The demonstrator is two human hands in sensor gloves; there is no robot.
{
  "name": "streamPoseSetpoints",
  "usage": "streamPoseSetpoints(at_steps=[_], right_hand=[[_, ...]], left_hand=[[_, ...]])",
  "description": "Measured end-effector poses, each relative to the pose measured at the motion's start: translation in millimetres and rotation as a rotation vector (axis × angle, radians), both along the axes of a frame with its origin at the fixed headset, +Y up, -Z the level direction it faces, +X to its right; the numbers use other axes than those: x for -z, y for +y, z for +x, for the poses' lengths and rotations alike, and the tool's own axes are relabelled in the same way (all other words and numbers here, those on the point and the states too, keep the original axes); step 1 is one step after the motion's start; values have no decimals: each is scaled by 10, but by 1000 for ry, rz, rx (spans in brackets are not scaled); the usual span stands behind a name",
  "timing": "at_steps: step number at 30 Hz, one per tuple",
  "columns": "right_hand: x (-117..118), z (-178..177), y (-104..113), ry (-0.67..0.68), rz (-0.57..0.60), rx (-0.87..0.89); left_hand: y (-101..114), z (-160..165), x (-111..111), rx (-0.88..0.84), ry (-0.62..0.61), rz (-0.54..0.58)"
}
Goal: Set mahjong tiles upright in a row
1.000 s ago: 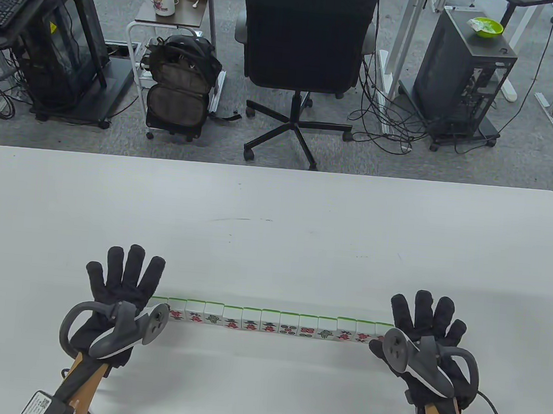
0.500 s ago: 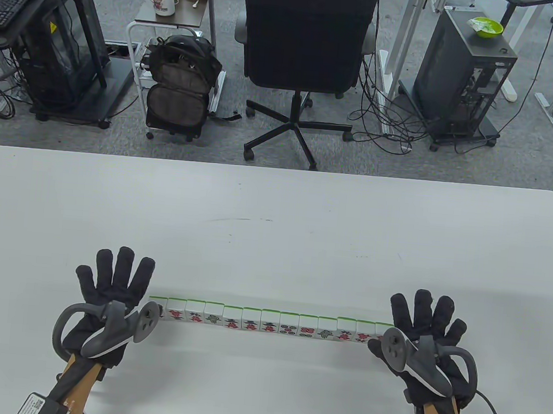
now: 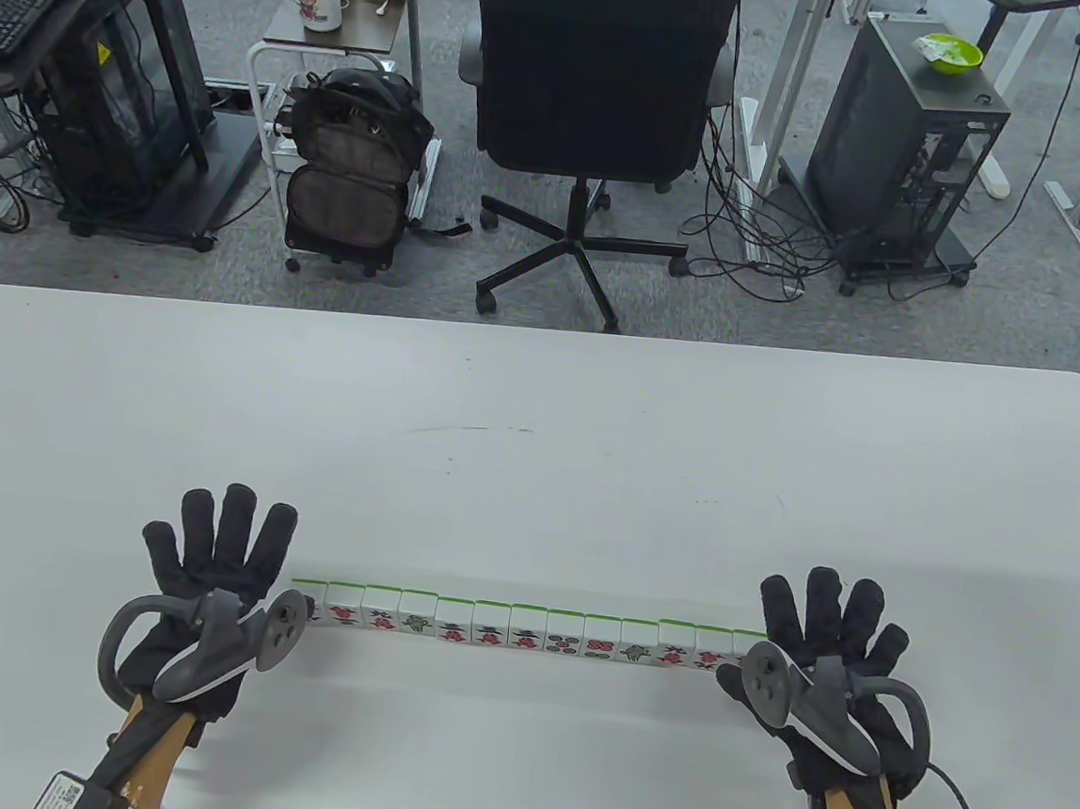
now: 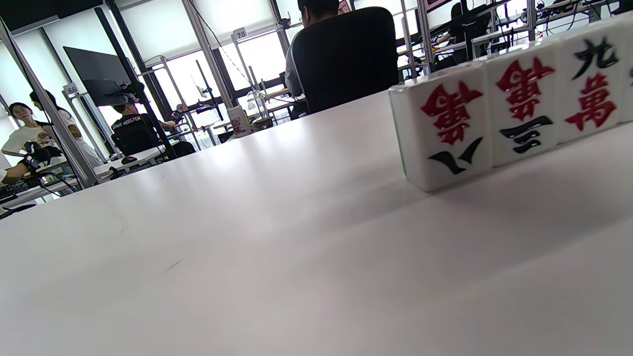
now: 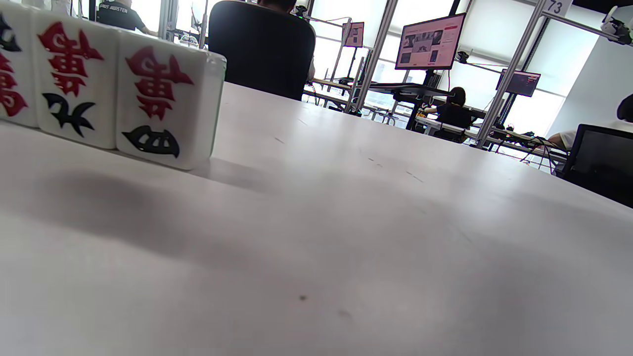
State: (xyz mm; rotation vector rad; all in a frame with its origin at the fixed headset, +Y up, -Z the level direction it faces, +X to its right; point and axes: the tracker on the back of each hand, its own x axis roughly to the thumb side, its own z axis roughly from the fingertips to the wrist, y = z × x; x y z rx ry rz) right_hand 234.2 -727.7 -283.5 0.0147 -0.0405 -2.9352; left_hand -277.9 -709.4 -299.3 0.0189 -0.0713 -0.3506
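A straight row of several mahjong tiles (image 3: 528,629) stands upright near the table's front edge, white faces toward me, green backs on top. My left hand (image 3: 216,546) lies open and flat just left of the row's left end, apart from it, holding nothing. My right hand (image 3: 828,619) lies open at the row's right end; its tracker hides the last tile, so contact cannot be told. The left wrist view shows the row's left end tile (image 4: 445,128) with bare table beside it. The right wrist view shows the right end tile (image 5: 158,104). No fingers appear in either wrist view.
The white table (image 3: 538,423) stretches wide behind the row, its far edge at mid-frame. Beyond it on the floor stand a black office chair (image 3: 592,79), a backpack (image 3: 353,171) and computer towers (image 3: 903,144).
My left hand has drawn back leftward, away from the row's left end, fingers still spread. The right hand and the tiles have hardly moved.
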Motion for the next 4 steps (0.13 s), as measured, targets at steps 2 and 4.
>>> streamPoseSetpoints(at_steps=[2,4], right_hand=[[1,-2,-4,1,-1,-1],[1,-4,-6,2,-4,-3]], left_hand=[[0,1,0,1,0,-2],[1,4,-1,4,-1,-4]])
